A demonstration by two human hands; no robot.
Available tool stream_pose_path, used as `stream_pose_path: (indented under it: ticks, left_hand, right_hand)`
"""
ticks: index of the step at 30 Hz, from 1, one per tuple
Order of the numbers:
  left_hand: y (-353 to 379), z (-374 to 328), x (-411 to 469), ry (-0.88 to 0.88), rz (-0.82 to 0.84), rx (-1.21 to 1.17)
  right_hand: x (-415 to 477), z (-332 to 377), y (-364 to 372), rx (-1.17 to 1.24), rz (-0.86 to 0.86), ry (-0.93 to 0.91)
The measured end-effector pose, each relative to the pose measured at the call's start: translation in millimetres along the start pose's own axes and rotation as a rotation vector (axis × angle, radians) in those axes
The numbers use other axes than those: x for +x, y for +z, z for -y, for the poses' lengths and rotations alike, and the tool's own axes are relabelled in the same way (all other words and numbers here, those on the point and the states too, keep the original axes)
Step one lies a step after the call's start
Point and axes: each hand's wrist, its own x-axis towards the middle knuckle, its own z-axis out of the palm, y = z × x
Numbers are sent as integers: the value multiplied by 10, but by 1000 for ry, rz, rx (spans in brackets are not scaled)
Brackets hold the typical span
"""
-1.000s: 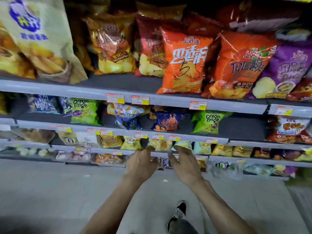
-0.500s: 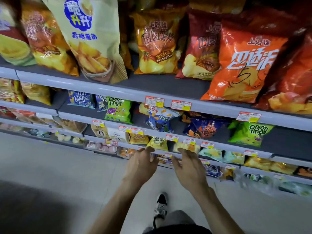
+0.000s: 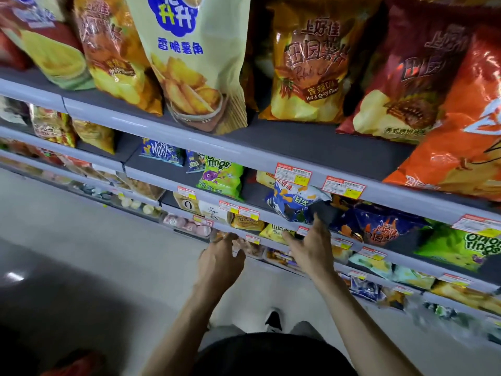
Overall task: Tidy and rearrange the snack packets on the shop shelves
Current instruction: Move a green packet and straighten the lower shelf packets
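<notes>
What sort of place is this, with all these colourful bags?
Most likely a shop's snack aisle: tiered grey shelves, red-and-yellow price tags along their front edges, and big crisp bags lined up facing outward as if for sale.

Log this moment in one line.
left hand: open, empty | right hand: open, by yellow packet | nothing gripped yet

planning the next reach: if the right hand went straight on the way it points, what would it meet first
Likely the blue-and-white packet: the right hand points up, one fingertip at that packet's lower edge. Depth is unclear, so the shelf rail below it could come first.
</notes>
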Motion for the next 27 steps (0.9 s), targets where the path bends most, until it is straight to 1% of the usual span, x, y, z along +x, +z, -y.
stream_pose_path:
  ticks: [3,6,11,14,16,18,21,25,27]
  left_hand:
    - [-127,134,272,6,8,-26]
    - [-299,242,550,48,-19,-19]
    - [-559,354,1076,67,-66,4]
    - [-665,394,1416,29,-114,-29]
    - [-717,409,1630,-21,-103,-29]
    - [-745,435,1814,-46,-62,-41]
    - [-739,448,2017,-9,-12,-114]
    - [-685,421,2207,8,21,-212]
    - [-662,398,2252,20,32,-229]
  right_hand:
    - [158,35,150,68,-34,56]
    - [286,115,270,179,-60,164]
    - [664,-10,502,377,-139,217]
    - [771,56,520,534,-181,237]
    - [775,107,507,594,-198,245]
    - [717,224,466,589,-217,249]
    - [639,340,392,550,-231,241]
    - [638,313,376,471,-217,249]
    - [661,302,366,471,-205,256]
